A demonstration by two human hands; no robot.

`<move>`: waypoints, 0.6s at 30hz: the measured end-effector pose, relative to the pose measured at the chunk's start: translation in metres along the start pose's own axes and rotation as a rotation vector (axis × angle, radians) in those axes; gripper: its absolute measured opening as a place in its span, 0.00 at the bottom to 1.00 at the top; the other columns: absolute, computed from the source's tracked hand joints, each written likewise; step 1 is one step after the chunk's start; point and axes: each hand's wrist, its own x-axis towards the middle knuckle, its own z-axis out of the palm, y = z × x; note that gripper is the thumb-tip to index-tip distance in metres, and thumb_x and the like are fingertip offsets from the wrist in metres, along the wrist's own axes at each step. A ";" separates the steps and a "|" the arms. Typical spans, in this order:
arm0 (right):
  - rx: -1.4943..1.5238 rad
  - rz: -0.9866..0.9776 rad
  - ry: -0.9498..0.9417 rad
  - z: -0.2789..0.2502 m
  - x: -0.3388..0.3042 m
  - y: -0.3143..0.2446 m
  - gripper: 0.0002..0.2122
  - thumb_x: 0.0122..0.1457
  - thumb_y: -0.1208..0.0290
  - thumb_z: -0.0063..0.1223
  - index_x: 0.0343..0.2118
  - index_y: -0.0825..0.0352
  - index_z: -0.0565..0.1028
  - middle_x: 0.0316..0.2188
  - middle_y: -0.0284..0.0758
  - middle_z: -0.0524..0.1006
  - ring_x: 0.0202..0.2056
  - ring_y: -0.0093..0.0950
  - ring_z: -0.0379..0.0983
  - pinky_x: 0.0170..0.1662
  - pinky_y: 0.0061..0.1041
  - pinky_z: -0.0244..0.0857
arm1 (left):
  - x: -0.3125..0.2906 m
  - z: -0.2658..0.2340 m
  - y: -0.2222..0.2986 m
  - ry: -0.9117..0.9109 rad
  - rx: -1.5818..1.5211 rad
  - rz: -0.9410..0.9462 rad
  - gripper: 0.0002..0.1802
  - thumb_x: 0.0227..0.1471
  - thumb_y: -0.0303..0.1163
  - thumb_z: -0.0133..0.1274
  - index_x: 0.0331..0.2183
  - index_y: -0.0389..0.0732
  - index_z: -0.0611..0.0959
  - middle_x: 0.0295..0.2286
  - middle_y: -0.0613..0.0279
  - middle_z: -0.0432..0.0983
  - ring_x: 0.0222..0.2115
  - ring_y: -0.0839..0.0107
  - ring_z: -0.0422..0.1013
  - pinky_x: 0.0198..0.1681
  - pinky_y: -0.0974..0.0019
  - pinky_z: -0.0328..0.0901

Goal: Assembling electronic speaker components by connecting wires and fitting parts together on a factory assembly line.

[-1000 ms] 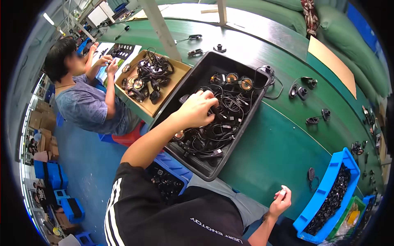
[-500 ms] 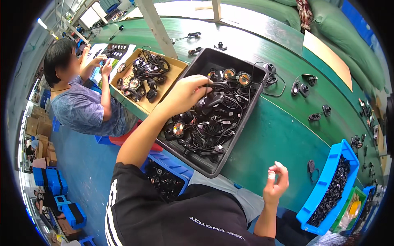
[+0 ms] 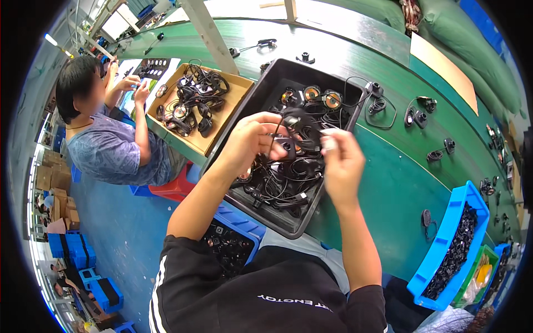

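My left hand point(image 3: 250, 140) is closed round a black webcam-like unit with a bundled cable point(image 3: 300, 123), held up over a deep black tray point(image 3: 293, 226). Opposite it, my right hand point(image 3: 342, 166) has its thumb and fingers drawn together at the right side of the bundle. What lies between those fingertips is too small to make out. Beneath both hands, the tray holds a tangle of black cables point(image 3: 277, 191), dark housings and round copper-coloured parts point(image 3: 332, 100).
Left of the tray sits a cardboard box point(image 3: 236, 91) of cabled units. More units point(image 3: 420, 119) lie on the green conveyor belt point(image 3: 388, 222). A blue bin point(image 3: 444, 244) of small black parts stands at right, another point(image 3: 252, 228) below the tray. A co-worker point(image 3: 105, 133) sits at left.
My right hand has come up and left from beside the tray to the bundle. My left hand has lifted the unit from the pile. Units on the belt have shifted slightly right.
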 end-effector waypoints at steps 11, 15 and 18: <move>-0.392 -0.042 -0.250 -0.139 -0.082 -0.058 0.06 0.52 0.78 0.51 0.33 0.66 0.74 0.23 0.31 0.72 0.20 0.21 0.63 0.26 0.19 0.60 | -0.065 0.141 -0.058 -0.183 0.049 0.552 0.32 0.49 0.26 0.42 0.57 0.30 0.59 0.53 0.45 0.60 0.55 0.56 0.59 0.58 0.53 0.57; -0.813 -0.126 -0.425 -0.158 -0.109 -0.027 0.06 0.47 0.78 0.53 0.30 0.64 0.75 0.24 0.30 0.70 0.24 0.27 0.63 0.32 0.23 0.61 | -0.048 0.177 -0.132 -0.242 0.044 0.206 0.29 0.55 0.31 0.41 0.57 0.33 0.60 0.52 0.45 0.61 0.56 0.56 0.58 0.59 0.53 0.56; -1.048 -0.438 -0.439 -0.160 -0.135 -0.013 0.06 0.44 0.75 0.53 0.27 0.61 0.72 0.25 0.29 0.67 0.31 0.28 0.63 0.46 0.30 0.61 | -0.029 0.187 -0.174 -0.293 -0.090 -0.193 0.27 0.58 0.34 0.42 0.57 0.36 0.61 0.49 0.46 0.65 0.53 0.58 0.62 0.57 0.56 0.58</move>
